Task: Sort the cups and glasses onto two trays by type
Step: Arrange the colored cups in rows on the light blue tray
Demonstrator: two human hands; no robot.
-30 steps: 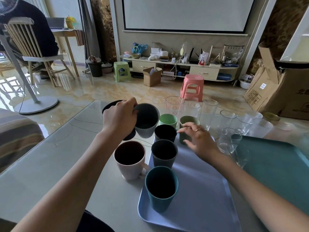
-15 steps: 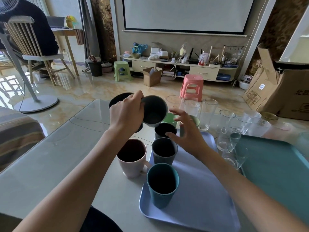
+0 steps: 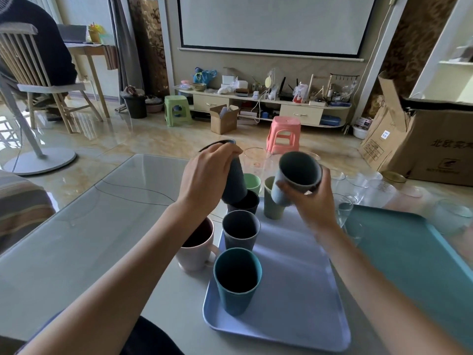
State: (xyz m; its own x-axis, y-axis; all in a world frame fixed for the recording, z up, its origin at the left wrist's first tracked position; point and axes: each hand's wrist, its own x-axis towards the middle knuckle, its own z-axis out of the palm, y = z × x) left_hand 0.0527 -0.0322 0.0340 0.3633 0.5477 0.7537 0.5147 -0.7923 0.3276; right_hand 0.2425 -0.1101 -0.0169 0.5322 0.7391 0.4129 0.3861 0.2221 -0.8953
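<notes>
My left hand (image 3: 206, 175) holds a dark ribbed cup (image 3: 234, 184) tilted above another dark cup (image 3: 245, 202) at the far end of the lavender tray (image 3: 294, 290). My right hand (image 3: 311, 201) grips a grey-blue cup (image 3: 294, 175), raised and tipped toward me. On the lavender tray stand a teal cup (image 3: 236, 279), a dark grey cup (image 3: 240, 230) and an olive cup (image 3: 271, 201). A pale green cup (image 3: 252, 183) stands behind them. A pink mug (image 3: 197, 245) sits on the table left of the tray. Several clear glasses (image 3: 358, 185) stand beyond the teal tray (image 3: 414, 252).
The glass-topped table (image 3: 102, 226) extends to the left. On the floor beyond are a pink stool (image 3: 282, 134), a green stool (image 3: 176, 110) and a large cardboard box (image 3: 422, 144) at the right. A person sits on a wooden chair (image 3: 30, 73) at the far left.
My left hand lifted two cups held together; my right hand reached in and took the grey-blue one. The hands have drawn apart, each with one cup.
</notes>
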